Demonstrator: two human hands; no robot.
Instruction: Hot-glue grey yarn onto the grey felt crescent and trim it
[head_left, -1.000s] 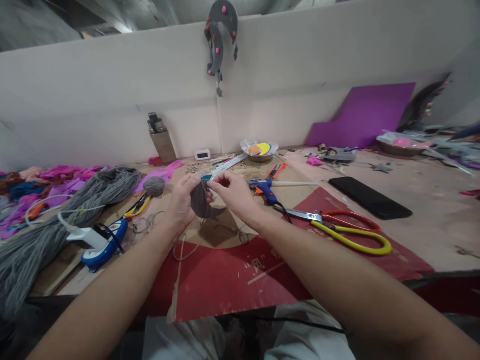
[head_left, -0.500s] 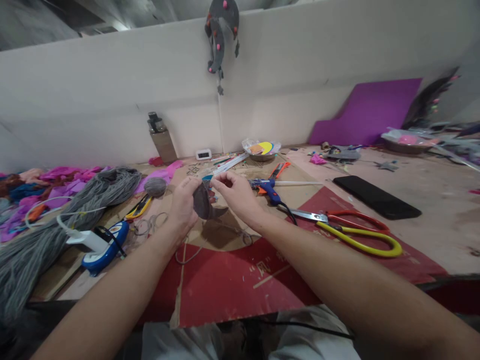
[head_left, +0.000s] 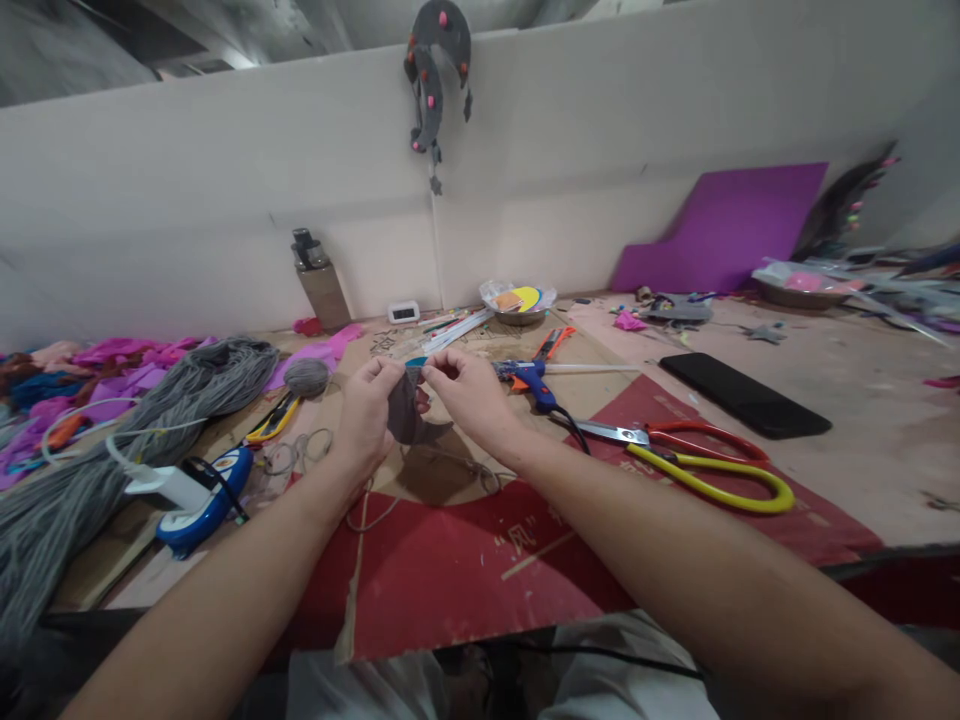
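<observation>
My left hand [head_left: 364, 408] is closed around a dark grey felt piece [head_left: 405, 412], held above the table with its edge upright. My right hand [head_left: 474, 396] pinches close to the top edge of that piece, thumb and forefinger together. Whatever lies between those fingertips is too small to make out. Thin grey yarn [head_left: 489, 480] trails on the cardboard beneath both hands. Just past the right hand lies a blue glue gun [head_left: 537, 386] with a black cord.
Red-and-yellow-handled scissors [head_left: 712, 490] and a black phone [head_left: 742, 394] lie at the right. On the left are a grey yarn bundle [head_left: 195, 400], a yarn ball [head_left: 307, 377], a yellow cutter [head_left: 271, 420] and a blue power strip [head_left: 202, 510]. A bowl [head_left: 519, 317] stands behind.
The felt piece has turned, so its curved tip no longer sticks out to the right under my right hand. Both hands keep nearly the same place, and the view has shifted slightly.
</observation>
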